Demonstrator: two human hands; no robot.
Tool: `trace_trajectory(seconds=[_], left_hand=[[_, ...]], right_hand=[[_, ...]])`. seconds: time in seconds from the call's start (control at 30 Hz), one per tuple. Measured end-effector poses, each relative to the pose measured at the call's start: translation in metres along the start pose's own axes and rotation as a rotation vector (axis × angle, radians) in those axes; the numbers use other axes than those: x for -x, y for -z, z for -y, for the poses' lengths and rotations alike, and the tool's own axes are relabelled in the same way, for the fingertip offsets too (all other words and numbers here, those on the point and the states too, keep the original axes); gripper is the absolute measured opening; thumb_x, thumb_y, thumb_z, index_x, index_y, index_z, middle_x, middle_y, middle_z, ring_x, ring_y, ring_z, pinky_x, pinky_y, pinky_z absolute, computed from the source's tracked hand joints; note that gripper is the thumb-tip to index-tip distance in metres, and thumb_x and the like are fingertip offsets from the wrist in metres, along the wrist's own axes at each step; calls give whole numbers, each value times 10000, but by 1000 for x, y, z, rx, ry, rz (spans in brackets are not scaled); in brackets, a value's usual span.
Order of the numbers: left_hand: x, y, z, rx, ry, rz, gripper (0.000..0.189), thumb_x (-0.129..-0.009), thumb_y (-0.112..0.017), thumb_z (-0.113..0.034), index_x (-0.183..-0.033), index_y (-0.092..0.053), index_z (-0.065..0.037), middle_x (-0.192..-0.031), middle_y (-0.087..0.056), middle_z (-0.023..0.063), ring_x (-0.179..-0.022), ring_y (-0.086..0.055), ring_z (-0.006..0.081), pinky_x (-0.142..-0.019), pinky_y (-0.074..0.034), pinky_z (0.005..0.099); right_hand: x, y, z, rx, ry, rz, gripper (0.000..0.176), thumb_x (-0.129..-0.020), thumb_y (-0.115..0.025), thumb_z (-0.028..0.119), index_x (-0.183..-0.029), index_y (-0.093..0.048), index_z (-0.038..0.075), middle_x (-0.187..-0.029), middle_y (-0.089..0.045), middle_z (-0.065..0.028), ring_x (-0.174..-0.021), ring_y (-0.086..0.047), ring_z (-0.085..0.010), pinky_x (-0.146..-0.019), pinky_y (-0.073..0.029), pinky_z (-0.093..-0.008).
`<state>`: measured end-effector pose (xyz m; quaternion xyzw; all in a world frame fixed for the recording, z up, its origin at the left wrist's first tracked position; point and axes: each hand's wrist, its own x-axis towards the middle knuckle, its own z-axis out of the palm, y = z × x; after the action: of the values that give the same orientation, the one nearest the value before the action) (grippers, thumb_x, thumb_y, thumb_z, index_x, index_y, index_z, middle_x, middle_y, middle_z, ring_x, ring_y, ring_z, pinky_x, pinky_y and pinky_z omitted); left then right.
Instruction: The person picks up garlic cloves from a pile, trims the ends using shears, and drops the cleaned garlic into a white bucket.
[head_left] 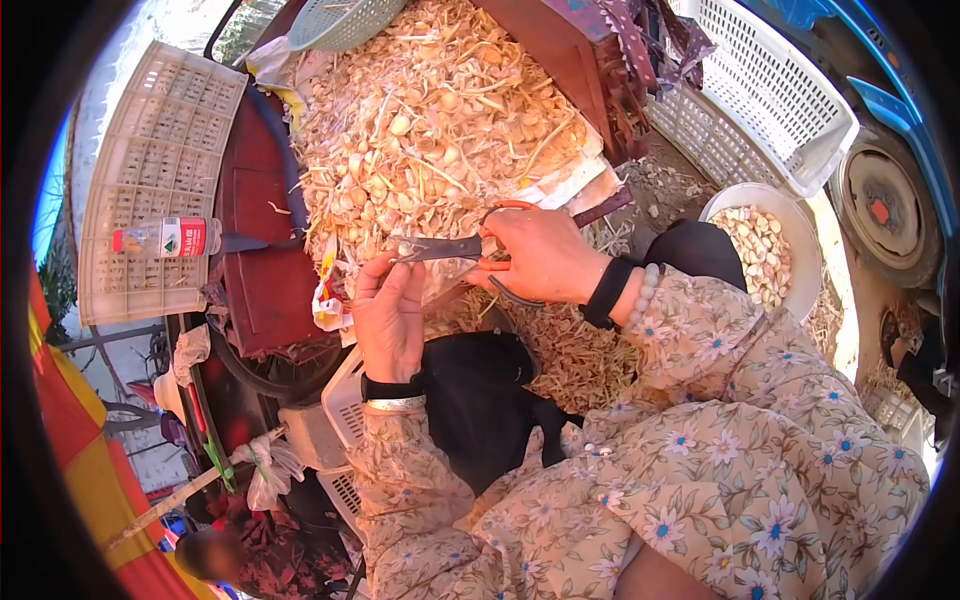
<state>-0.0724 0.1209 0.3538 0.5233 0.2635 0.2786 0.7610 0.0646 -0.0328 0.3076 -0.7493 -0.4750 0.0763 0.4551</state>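
Note:
My right hand (548,252) grips a pair of scissors (445,248) with orange handles, its dark blades pointing left. My left hand (390,320) is raised by the blade tips, thumb and fingers pinched together. Between them is a small pale piece that looks like a garlic clove (404,250), mostly hidden by the fingertips and blades. Both hands are over the near edge of a large heap of garlic cloves, skins and dry stalks (430,120).
A white bucket (812,235) of garlic cloves stands at the right, below a white plastic crate (790,100). On the left, a plastic bottle (185,237) lies against another crate (150,110). A green basket (340,25) sits at the back; a vehicle wheel (885,205) is far right. Another person (280,560) is lower left.

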Motion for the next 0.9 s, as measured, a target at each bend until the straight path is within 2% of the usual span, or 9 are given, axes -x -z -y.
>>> trace_trajectory(seconds=[0.07,0.17,0.27,0.4,0.6,0.7,0.9], left_hand=[[0,1,1,42,-5,42,244,-814,-552,64,-1050,-517,14,-1000,-573,93,-932,-575,184,-879,-481,309],[3,-6,4,-48,-60,-17,280,-796,-564,79,-1063,-511,17,-994,-570,96,-927,-570,184,-883,-474,309],[9,-17,1,-109,-22,-73,288,-785,-574,84,-1058,-512,18,-985,-570,102,-912,-571,180,-862,-480,308],[10,-12,2,-133,-13,-82,282,-774,-586,83,-1037,-521,3,-935,-587,104,-830,-598,178,-762,-511,285],[13,1,-5,-133,68,4,217,-769,-590,78,-953,-531,-21,-828,-610,99,-653,-617,165,-574,-526,242],[15,8,-6,-177,92,-13,208,-767,-591,77,-937,-528,-24,-796,-613,94,-625,-613,158,-551,-522,235],[24,8,-14,-220,100,-30,197,-765,-592,79,-908,-523,-37,-782,-613,87,-614,-609,148,-547,-523,235]], right_hand=[[0,1,0,20,10,-2,442,-703,-675,424,-843,-581,15,-813,-629,-144,-852,-607,-293,-757,-478,-383],[0,7,5,24,8,27,424,-705,-678,415,-823,-577,20,-789,-629,-140,-830,-611,-295,-753,-480,-382],[2,7,3,21,10,29,416,-706,-679,414,-812,-579,25,-749,-625,-135,-781,-615,-304,-734,-482,-384],[2,1,-3,4,90,-31,432,-681,-701,429,-802,-590,29,-735,-602,-124,-722,-604,-315,-619,-473,-390],[4,1,-1,-35,-2,159,413,-692,-690,435,-803,-612,45,-736,-602,-132,-717,-602,-321,-612,-464,-398],[6,-1,0,-10,7,154,410,-691,-690,436,-801,-619,48,-728,-604,-131,-719,-602,-324,-615,-464,-401],[9,-8,1,12,166,-10,419,-683,-692,445,-810,-622,52,-689,-602,-129,-714,-603,-323,-617,-467,-402]])
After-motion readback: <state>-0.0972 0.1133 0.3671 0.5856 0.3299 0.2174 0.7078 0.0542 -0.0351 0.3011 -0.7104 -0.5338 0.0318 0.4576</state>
